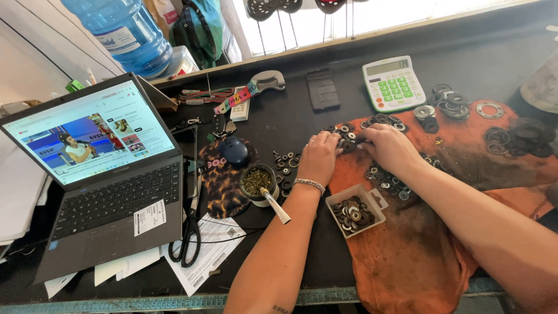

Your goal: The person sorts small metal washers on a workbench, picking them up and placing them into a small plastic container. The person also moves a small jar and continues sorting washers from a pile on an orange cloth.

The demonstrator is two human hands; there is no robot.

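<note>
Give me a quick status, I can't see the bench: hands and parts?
Left hand and right hand both on the washers, sorting on the orange cloth. Small box of washers nearby. Nothing blocking.

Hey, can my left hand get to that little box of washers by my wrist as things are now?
Probably yes. The left hand rests on loose washers just beyond the small box, which sits open-topped beside that forearm, nothing lying between them.

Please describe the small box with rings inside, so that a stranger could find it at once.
Start at the stained orange cloth on the dark workbench. At its left edge, between the person's forearms, sits a small beige plastic box. Only here do the rings lie in a container; the others lie loose.
</note>
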